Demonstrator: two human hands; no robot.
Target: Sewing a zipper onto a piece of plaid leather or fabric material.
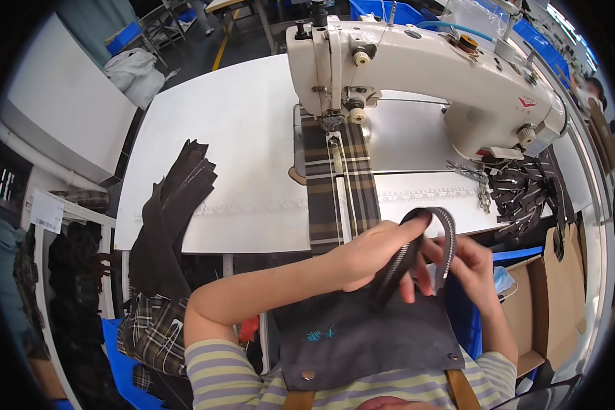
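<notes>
A black zipper with metal teeth [448,239] is bent into a loop between my two hands, in front of the table's near edge. My left hand [379,254] has its fingers closed on the loop's left side. At the other side, my right hand [466,263] pinches the zipper near its end; part of the fingers is hidden behind it. Brown plaid fabric [338,198] lies under the presser foot of the white sewing machine [403,61] and runs toward me, with a pale strip along its middle.
Dark cut fabric pieces [174,205] hang over the table's left edge. More zippers [523,195] are piled at the right, beside metal scissors [466,169]. A blue bin with plaid fabric [150,335] stands lower left; an open cardboard box [526,307] is at right.
</notes>
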